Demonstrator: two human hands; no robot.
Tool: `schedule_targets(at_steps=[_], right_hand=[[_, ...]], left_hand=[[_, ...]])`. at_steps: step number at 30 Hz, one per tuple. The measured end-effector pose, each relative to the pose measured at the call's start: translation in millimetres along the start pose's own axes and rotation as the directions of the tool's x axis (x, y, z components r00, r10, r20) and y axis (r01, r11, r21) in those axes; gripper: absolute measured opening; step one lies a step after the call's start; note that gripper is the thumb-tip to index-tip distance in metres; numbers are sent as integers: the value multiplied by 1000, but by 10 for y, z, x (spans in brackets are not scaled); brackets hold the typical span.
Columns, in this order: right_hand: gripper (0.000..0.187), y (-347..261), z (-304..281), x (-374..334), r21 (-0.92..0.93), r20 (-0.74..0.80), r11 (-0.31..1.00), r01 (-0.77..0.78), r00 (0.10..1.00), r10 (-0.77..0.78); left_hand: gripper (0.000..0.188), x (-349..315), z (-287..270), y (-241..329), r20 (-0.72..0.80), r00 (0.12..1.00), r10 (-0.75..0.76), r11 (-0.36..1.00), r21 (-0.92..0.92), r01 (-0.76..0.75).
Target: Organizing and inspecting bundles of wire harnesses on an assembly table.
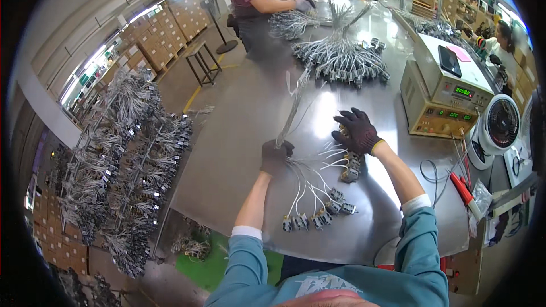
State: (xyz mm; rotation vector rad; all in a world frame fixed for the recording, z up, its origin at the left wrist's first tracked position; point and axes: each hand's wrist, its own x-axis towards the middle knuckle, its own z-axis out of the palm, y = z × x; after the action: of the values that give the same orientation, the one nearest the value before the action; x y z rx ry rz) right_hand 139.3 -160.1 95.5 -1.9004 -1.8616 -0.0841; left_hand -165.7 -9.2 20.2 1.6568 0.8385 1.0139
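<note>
My left hand point(276, 157), in a dark glove, is closed around a bundle of grey and white wires point(293, 115). The bundle's upper length stretches away over the metal table point(227, 176). From my fist the wires fan out to small block-shaped parts point(319, 218), which look like little motors, lying nearer to me. A second cluster of these parts point(351, 168) lies in a row to the right. Over the far end of that row is my right hand point(359, 132), also gloved, its fingers spread. Its palm side is hidden, so contact with the parts is unclear.
A large heap of wired parts point(341, 59) lies farther up the table. Bench instruments point(446, 94) with a phone on top, a white fan point(500, 125) and a red-handled tool point(462, 189) are at right. Racks of hanging wire bundles point(122, 176) stand left. A co-worker point(250, 0) works opposite.
</note>
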Motion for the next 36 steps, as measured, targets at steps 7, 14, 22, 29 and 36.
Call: schedule_targets(at_steps=[7, 14, 22, 29, 36], right_hand=[[51, -215, -178, -463, 143, -38, 982, -122, 991, 129], [59, -462, -178, -847, 171, -24, 957, -236, 970, 243], [49, -456, -218, -975, 212, -41, 943, -256, 962, 270], [42, -637, 97, -944, 287, -207, 946, -151, 954, 216], [39, -493, -80, -1041, 312, -100, 922, -228, 958, 271]], left_hand=[[28, 3, -2, 41, 75, 994, 83, 982, 165, -94], [41, -364, 108, 276, -163, 963, 213, 886, 449, -120], [69, -1338, -353, 486, 360, 865, 350, 397, 779, -485], [43, -1204, 102, 58, 329, 933, 149, 989, -49, -141], [55, -819, 603, 604, 676, 637, 370, 656, 296, -695]])
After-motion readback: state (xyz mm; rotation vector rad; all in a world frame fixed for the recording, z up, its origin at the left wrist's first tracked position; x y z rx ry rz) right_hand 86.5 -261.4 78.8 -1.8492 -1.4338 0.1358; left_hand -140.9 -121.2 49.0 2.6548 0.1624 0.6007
